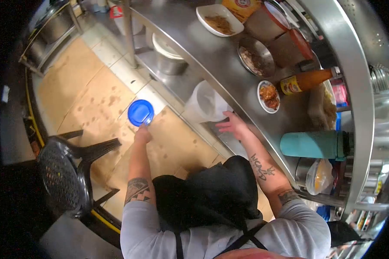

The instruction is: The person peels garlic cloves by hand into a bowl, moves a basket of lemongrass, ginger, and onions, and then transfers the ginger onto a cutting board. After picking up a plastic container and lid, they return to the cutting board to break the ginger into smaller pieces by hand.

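Low over the tiled floor, my left hand [143, 134] is closed on the near edge of a round blue plastic lid [139, 111]. That arm reaches forward and down. My right hand [235, 126] is beside the front edge of the steel table, its fingers apart and stretched to the left. Right by those fingertips, a translucent white plastic container [203, 103] stands tilted in view, partly hidden by the table edge above it.
The steel table [229, 77] holds a white dish [220, 20], a metal bowl [256, 56], a small food bowl [269, 97], a sauce bottle [307, 82] and a teal flask [311, 144]. A lidded pot [168, 56] sits below. A black chair [69, 177] stands left.
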The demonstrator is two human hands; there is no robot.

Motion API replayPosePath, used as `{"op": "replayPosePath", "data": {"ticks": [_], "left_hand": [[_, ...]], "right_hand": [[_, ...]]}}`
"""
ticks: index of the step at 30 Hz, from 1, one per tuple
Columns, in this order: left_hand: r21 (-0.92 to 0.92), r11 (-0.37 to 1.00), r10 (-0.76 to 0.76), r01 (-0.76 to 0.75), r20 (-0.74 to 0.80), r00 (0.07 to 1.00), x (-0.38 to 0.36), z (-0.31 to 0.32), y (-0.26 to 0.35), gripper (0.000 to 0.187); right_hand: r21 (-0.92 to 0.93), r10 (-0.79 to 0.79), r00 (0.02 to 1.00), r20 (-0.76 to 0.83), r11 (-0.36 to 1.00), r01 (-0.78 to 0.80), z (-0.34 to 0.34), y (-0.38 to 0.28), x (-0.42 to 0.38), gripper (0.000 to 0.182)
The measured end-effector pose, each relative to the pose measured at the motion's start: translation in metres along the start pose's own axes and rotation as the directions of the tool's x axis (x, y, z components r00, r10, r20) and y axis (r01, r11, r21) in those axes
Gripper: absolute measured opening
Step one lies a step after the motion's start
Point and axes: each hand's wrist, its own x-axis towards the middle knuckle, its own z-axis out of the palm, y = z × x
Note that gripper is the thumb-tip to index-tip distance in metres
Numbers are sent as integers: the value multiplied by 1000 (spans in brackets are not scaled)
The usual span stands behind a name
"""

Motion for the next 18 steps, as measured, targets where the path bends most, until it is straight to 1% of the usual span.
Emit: {"op": "replayPosePath", "data": {"ticks": [1, 4, 7, 8, 9, 10, 11, 14, 15, 17, 18], "left_hand": [[-86, 994, -70, 72, 17, 997, 0, 5, 0, 67], [129, 989, -66, 77, -84, 994, -10, 19, -1, 70], [143, 989, 76, -30, -326, 942, -8, 9, 3, 67], [157, 987, 57, -24, -208, 977, -2, 9, 4, 64], [169, 986, 31, -15, -93, 995, 10, 8, -3, 62], [179, 984, -1, -2, 17, 1000, 10, 0, 3, 60], [139, 990, -19, 36, -127, 992, -2, 0, 10, 46], [4, 994, -105, 108, -204, 973, -8, 14, 7, 38], [80, 990, -97, 118, -235, 967, -7, 18, 5, 35], [238, 959, -82, 154, -285, 955, -8, 24, -4, 31], [143, 964, -178, 223, -276, 945, -7, 25, -12, 28]], "right_hand": [[-18, -6, 1000, -12, 1000, 5, -3, 6, 3, 66], [71, -63, 998, -30, 995, 65, -3, 12, 3, 63], [43, -51, 999, 16, 998, 50, -3, 11, -7, 63], [59, -58, 998, -1, 997, 58, -6, 17, -7, 62], [68, -71, 997, -12, 995, 72, -8, 22, 0, 62], [72, -88, 996, -18, 993, 89, -8, 19, 1, 61], [81, -94, 996, 1, 992, 93, -8, 17, -2, 57], [152, -113, 993, 37, 983, 106, -17, 26, 8, 55], [140, -133, 988, 76, 983, 121, -17, 24, 6, 59], [118, -104, 993, 52, 988, 98, -16, 22, 4, 62], [108, -88, 995, 41, 991, 83, -14, 21, 4, 64]]}}
